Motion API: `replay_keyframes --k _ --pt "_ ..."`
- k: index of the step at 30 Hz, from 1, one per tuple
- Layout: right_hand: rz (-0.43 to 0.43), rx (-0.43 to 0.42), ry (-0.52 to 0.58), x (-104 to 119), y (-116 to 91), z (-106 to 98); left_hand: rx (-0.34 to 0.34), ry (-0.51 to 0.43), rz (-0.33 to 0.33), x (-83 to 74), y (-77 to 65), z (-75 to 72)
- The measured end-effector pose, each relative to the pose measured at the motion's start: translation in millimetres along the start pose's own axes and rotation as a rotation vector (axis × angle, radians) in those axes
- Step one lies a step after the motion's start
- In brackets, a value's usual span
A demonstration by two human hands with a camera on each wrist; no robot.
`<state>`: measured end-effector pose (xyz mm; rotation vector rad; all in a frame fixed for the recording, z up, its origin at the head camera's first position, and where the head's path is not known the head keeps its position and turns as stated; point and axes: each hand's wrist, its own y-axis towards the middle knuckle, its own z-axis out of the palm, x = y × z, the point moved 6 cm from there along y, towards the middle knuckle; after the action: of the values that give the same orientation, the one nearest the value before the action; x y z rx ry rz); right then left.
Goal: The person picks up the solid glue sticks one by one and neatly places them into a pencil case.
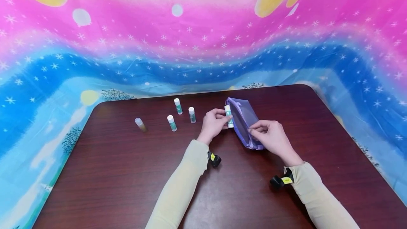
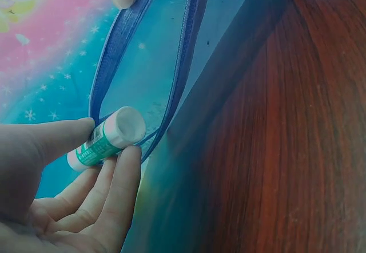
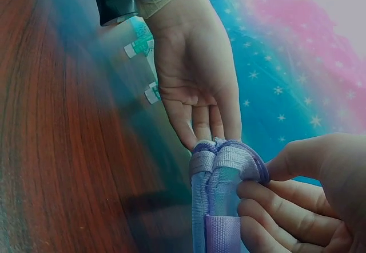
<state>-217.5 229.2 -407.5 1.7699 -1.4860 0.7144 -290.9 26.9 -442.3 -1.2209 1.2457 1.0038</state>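
Nearest you, your pale sleeves (image 1: 178,186) reach in over the dark wooden table (image 1: 95,179), each cuff with a black camera (image 1: 214,159) strapped at the wrist. Your right hand (image 1: 272,136) pinches the zippered rim of the purple pouch (image 1: 248,111) between thumb and fingers at its nearer end. Your left hand (image 1: 213,125), a little farther out, pinches the stick (image 2: 103,144) between thumb and fingertips; it has white ends and a green label. You hold it right at the pouch's open mouth, which faces left; you cannot tell whether any of it is inside. The pouch's far end reaches beyond your left hand.

Off to your left, apart from one another, are a clear-capped tube (image 1: 140,124), then a white-capped stick (image 1: 172,123), a second (image 1: 192,115) and, farthest, a third (image 1: 178,106). Past the table's far edge hangs a pink and blue cloth (image 1: 197,41) with white snowflakes.
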Motion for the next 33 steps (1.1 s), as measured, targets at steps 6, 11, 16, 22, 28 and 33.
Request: replay_keyframes --k 6,11,16,22,28,33 --pt "0.011 0.016 0.009 1 0 1 -0.013 0.01 -0.021 3.4 4.1 2.8" --pt "0.011 0.019 0.013 -1 0 2 -0.031 0.018 -0.027 6.2 9.1 6.0" --pt "0.005 0.02 0.018 -3 0 4 -0.041 0.039 -0.021 6.7 11.1 10.2" --pt "0.002 0.02 0.022 -5 0 5 -0.052 0.036 -0.041 9.8 11.9 12.7" --pt "0.004 0.024 0.023 -5 0 6 -0.052 0.021 -0.055 11.7 13.4 13.7" --pt "0.005 0.026 0.016 -7 0 7 -0.052 0.019 -0.043 11.9 13.2 13.0"
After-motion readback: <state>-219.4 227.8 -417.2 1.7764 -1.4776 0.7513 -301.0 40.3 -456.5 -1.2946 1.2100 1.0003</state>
